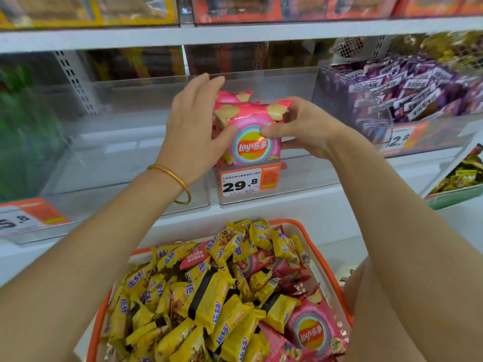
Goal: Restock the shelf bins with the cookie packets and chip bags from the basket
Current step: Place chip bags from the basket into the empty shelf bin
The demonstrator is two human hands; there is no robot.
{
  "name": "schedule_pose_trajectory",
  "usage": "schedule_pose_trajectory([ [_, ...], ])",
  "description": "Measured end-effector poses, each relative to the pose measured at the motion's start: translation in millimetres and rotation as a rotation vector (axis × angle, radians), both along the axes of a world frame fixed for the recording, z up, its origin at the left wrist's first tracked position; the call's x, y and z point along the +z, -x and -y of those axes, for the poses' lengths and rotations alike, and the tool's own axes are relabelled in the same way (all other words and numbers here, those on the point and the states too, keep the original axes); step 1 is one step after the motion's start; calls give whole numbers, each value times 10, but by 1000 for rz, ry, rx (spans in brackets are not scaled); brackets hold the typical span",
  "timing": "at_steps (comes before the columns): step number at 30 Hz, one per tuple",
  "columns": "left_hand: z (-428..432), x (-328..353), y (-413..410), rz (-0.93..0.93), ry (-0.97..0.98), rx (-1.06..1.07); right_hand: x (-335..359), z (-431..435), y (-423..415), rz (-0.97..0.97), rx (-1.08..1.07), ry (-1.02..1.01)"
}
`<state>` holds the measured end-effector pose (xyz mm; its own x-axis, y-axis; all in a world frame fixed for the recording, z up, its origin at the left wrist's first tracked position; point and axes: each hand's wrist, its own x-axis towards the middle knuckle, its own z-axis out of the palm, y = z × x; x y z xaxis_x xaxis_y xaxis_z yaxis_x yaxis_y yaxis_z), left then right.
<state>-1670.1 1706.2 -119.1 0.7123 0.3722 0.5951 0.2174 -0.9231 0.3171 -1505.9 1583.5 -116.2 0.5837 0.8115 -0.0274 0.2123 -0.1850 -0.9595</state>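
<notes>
Pinching a small stack of pink Lay's chip bags (251, 142) from both sides, the fingers (206, 84) of the left hand (193, 126) curl over the top and back of the stack, and its thumb lies on the front. The right hand (305, 126) closes on the right edge, with the thumb on the printed face near the logo and the other fingers behind. Both hands are therefore clamped on the bags.

The stack stands upright at the front of a clear shelf bin (300, 178), just above the price tag (248, 182). I cannot tell if its lower edge already rests on the bin floor.

I judge that these bags are very light, puffed with air and soft. The glossy film is probably slippery and the chips inside break easily. It seems better to hold them at the side seams with gentle pressure, not to squeeze the middle.

The bin has a low clear front wall, which the bags must pass over, and a clear divider stands just left of the stack. Room shows to the right of the bags and behind them. The shelf board above is well apart from the hands.

Below, the basket (97, 325) sits close to the shelf. It holds many yellow cookie packets (209, 304) and more chip bags (313, 333), so much of the work remains.
</notes>
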Motion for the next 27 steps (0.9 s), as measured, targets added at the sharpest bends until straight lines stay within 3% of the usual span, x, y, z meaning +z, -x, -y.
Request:
schedule_pose_trajectory([
  [7,42,-73,-71,-259,-171,58,-8,52,-26,36,67,209],
  [11,53,-71,-89,-316,-228,44,90,-39,-108,-83,-193,146],
  [14,40,-109,-114,-359,-254,13,-22,-235,-26,-106,-164,216],
  [23,57,-140,-174,-373,-180,-5,-102,-297,-82,-323,-55,204],
  [27,49,-170,-197,-344,-192,16,-88,-268,-80,-313,-45,212],
])
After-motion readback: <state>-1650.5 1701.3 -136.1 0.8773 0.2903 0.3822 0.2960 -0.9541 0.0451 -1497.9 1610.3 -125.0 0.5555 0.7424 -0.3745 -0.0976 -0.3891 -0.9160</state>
